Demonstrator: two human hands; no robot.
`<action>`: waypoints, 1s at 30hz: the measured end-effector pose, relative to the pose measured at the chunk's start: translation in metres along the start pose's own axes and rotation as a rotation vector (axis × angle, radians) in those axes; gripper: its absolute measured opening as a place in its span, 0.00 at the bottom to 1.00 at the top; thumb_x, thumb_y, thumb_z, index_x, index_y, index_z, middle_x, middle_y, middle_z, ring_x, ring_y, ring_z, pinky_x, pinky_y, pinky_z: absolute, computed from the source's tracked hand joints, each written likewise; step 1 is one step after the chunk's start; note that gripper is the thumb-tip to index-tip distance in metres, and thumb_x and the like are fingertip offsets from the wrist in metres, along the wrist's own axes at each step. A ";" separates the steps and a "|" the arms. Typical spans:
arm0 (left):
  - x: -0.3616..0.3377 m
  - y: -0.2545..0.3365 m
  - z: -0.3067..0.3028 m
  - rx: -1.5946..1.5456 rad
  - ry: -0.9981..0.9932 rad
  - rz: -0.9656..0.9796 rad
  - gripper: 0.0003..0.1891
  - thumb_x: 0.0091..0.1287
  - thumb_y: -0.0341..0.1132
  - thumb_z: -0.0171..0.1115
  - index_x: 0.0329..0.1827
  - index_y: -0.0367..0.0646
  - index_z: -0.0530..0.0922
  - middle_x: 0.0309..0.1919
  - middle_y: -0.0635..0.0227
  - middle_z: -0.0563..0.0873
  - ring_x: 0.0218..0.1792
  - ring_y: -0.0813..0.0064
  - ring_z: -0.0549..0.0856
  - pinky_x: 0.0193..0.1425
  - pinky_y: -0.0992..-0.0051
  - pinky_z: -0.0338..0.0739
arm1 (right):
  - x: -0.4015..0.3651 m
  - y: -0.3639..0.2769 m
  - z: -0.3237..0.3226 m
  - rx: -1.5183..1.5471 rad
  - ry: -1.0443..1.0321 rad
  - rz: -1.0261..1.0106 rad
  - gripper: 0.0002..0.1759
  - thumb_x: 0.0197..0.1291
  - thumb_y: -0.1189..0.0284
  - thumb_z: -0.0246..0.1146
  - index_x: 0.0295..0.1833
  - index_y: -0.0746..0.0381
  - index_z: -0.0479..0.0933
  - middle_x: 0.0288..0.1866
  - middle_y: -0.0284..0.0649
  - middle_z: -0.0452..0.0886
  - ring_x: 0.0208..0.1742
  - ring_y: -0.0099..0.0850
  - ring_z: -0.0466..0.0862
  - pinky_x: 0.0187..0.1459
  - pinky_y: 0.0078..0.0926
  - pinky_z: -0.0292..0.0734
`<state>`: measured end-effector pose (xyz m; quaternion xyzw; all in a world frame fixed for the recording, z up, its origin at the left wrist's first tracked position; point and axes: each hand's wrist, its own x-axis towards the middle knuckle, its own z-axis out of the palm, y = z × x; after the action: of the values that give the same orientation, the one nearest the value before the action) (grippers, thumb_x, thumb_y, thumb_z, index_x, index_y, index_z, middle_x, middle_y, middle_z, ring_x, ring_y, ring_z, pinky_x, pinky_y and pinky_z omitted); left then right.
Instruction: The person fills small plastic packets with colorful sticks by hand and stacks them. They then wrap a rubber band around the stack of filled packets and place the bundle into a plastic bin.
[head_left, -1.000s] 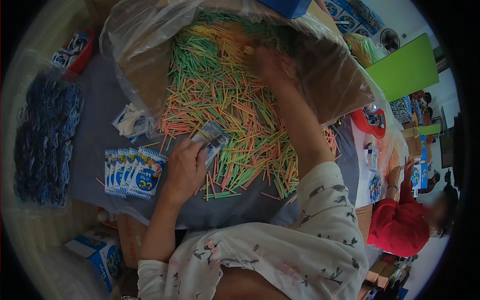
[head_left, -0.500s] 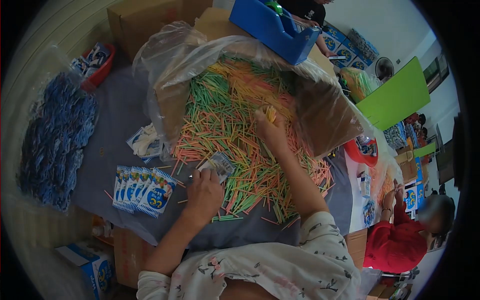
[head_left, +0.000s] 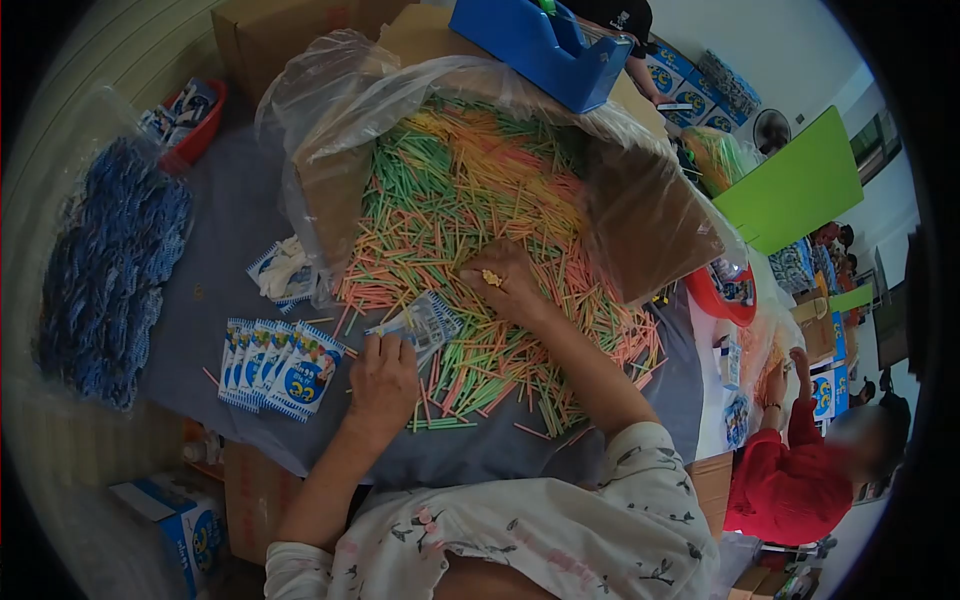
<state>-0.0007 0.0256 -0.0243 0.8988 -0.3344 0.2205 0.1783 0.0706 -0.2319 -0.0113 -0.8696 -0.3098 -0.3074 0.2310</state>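
My left hand (head_left: 384,382) is closed on the edge of a small clear-and-blue printed packet (head_left: 428,325), which lies against the front of a heap of thin coloured sticks (head_left: 470,205). Over that heap, just right of the packet, my right hand (head_left: 515,290) is closed around a small bundle of sticks (head_left: 492,278), whose yellowish ends show at the fist. The heap spills from a cardboard box (head_left: 650,220) lined with clear plastic. Left of my left hand, several blue-and-white packets (head_left: 280,368) lie fanned out on the grey cloth.
A white glove (head_left: 288,270) lies on a packet. A large pile of blue wrappers (head_left: 115,270) and a red basket (head_left: 195,130) are at left. A blue tape dispenser (head_left: 545,50) sits behind the box. A person in red (head_left: 800,485) works at right.
My right hand has come down and left over the heap, toward the packet, with the bundle of sticks in it. My left hand and its packet have shifted slightly left.
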 end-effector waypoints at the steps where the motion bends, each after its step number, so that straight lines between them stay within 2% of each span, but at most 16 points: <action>1: 0.000 0.000 -0.002 -0.032 -0.012 -0.037 0.05 0.51 0.27 0.60 0.31 0.36 0.77 0.33 0.60 0.76 0.38 0.58 0.77 0.30 0.66 0.78 | -0.003 0.004 0.005 0.008 -0.005 0.002 0.17 0.71 0.60 0.60 0.41 0.64 0.84 0.23 0.35 0.72 0.24 0.32 0.71 0.32 0.33 0.70; 3: 0.003 -0.002 -0.005 -0.054 -0.018 -0.073 0.04 0.52 0.26 0.61 0.31 0.36 0.78 0.33 0.60 0.77 0.38 0.57 0.78 0.32 0.66 0.77 | 0.002 0.001 0.005 0.251 -0.117 0.209 0.18 0.70 0.59 0.60 0.41 0.63 0.84 0.27 0.37 0.75 0.27 0.36 0.74 0.33 0.35 0.70; 4: 0.005 -0.002 -0.006 -0.079 -0.017 -0.106 0.04 0.54 0.26 0.61 0.31 0.36 0.79 0.32 0.60 0.77 0.38 0.57 0.78 0.34 0.66 0.77 | 0.002 0.002 -0.004 0.347 -0.245 0.329 0.22 0.73 0.56 0.57 0.42 0.65 0.82 0.32 0.37 0.79 0.28 0.34 0.75 0.34 0.34 0.71; 5: 0.010 -0.005 -0.011 -0.084 -0.032 -0.113 0.04 0.54 0.26 0.61 0.31 0.36 0.79 0.32 0.60 0.77 0.38 0.57 0.78 0.34 0.66 0.77 | 0.008 -0.006 -0.012 0.356 -0.253 0.341 0.22 0.73 0.56 0.57 0.42 0.65 0.82 0.32 0.37 0.79 0.28 0.34 0.75 0.34 0.34 0.71; 7: 0.015 -0.010 -0.023 -0.399 0.051 -0.209 0.01 0.58 0.25 0.63 0.30 0.36 0.81 0.30 0.60 0.79 0.37 0.57 0.80 0.37 0.64 0.76 | 0.010 -0.026 -0.018 0.728 -0.119 0.702 0.29 0.77 0.50 0.49 0.43 0.66 0.81 0.36 0.37 0.80 0.34 0.31 0.78 0.40 0.31 0.72; 9: 0.014 -0.015 -0.023 -0.622 0.105 -0.305 0.00 0.58 0.23 0.66 0.30 0.35 0.82 0.28 0.60 0.81 0.35 0.58 0.81 0.37 0.63 0.75 | 0.027 -0.051 -0.036 0.785 -0.026 0.618 0.35 0.77 0.46 0.42 0.47 0.67 0.81 0.44 0.41 0.82 0.44 0.29 0.79 0.49 0.30 0.72; 10: 0.014 -0.016 -0.027 -0.623 0.071 -0.336 0.00 0.58 0.23 0.66 0.30 0.35 0.82 0.28 0.60 0.81 0.35 0.58 0.81 0.37 0.63 0.75 | 0.030 -0.059 -0.041 0.809 -0.042 0.653 0.35 0.77 0.46 0.42 0.47 0.67 0.81 0.44 0.41 0.82 0.44 0.29 0.79 0.49 0.30 0.72; 12: 0.014 -0.016 -0.032 -0.801 0.063 -0.432 0.04 0.54 0.22 0.69 0.32 0.36 0.84 0.28 0.61 0.82 0.33 0.60 0.82 0.37 0.65 0.75 | 0.032 -0.069 -0.045 0.978 -0.021 0.630 0.36 0.77 0.45 0.39 0.50 0.64 0.82 0.53 0.39 0.83 0.55 0.31 0.79 0.53 0.32 0.72; 13: 0.012 -0.015 -0.027 -0.801 0.045 -0.454 0.04 0.54 0.22 0.69 0.32 0.36 0.84 0.28 0.61 0.82 0.33 0.60 0.82 0.37 0.65 0.75 | 0.029 -0.071 -0.041 0.993 -0.031 0.651 0.36 0.77 0.45 0.39 0.50 0.64 0.82 0.53 0.39 0.83 0.55 0.31 0.79 0.53 0.32 0.72; 15: 0.007 -0.014 -0.018 -0.537 0.110 -0.222 0.07 0.57 0.23 0.71 0.37 0.33 0.85 0.31 0.64 0.85 0.32 0.72 0.83 0.35 0.75 0.75 | 0.028 -0.073 -0.032 1.064 -0.051 0.541 0.38 0.77 0.44 0.36 0.51 0.64 0.82 0.56 0.40 0.82 0.57 0.32 0.78 0.54 0.32 0.72; 16: 0.005 -0.013 -0.016 -0.532 0.110 -0.231 0.07 0.57 0.23 0.71 0.37 0.33 0.85 0.31 0.64 0.85 0.32 0.72 0.83 0.35 0.75 0.75 | 0.028 -0.074 -0.027 1.073 -0.058 0.540 0.38 0.77 0.44 0.36 0.51 0.64 0.82 0.56 0.40 0.82 0.57 0.32 0.78 0.54 0.32 0.72; 19: 0.007 -0.010 -0.012 -0.818 0.089 -0.332 0.08 0.57 0.22 0.72 0.39 0.34 0.85 0.32 0.65 0.86 0.33 0.77 0.83 0.37 0.78 0.75 | 0.024 -0.081 -0.021 1.006 -0.060 0.505 0.38 0.78 0.45 0.36 0.50 0.64 0.83 0.56 0.41 0.82 0.58 0.34 0.78 0.57 0.33 0.72; 21: 0.011 -0.011 -0.021 -0.891 0.089 -0.366 0.08 0.59 0.20 0.70 0.40 0.34 0.85 0.33 0.66 0.86 0.34 0.77 0.84 0.38 0.79 0.75 | 0.023 -0.085 -0.020 1.101 -0.119 0.564 0.44 0.72 0.35 0.37 0.51 0.64 0.82 0.61 0.48 0.77 0.63 0.39 0.76 0.65 0.39 0.69; 24: 0.017 -0.005 -0.032 -1.072 0.076 -0.446 0.07 0.58 0.23 0.72 0.39 0.35 0.85 0.32 0.64 0.86 0.33 0.75 0.85 0.36 0.76 0.77 | 0.028 -0.088 -0.022 0.936 -0.205 0.506 0.45 0.71 0.35 0.35 0.52 0.64 0.82 0.61 0.48 0.77 0.62 0.40 0.76 0.64 0.39 0.69; 28: 0.016 -0.003 -0.021 -1.141 0.104 -0.414 0.07 0.59 0.23 0.71 0.40 0.35 0.86 0.33 0.65 0.86 0.35 0.78 0.86 0.38 0.79 0.79 | 0.033 -0.092 -0.020 0.868 -0.262 0.464 0.46 0.71 0.34 0.35 0.52 0.63 0.83 0.60 0.47 0.78 0.61 0.40 0.77 0.63 0.39 0.70; 30: 0.015 -0.004 -0.019 -1.151 0.104 -0.392 0.06 0.60 0.22 0.70 0.40 0.34 0.86 0.36 0.64 0.87 0.36 0.77 0.86 0.40 0.78 0.79 | 0.037 -0.096 -0.023 0.890 -0.266 0.443 0.37 0.70 0.39 0.50 0.53 0.62 0.83 0.54 0.43 0.81 0.60 0.36 0.78 0.61 0.35 0.71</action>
<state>0.0064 0.0295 -0.0013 0.6910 -0.2191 0.0113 0.6888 0.0193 -0.1628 0.0503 -0.7633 -0.2457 0.0238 0.5970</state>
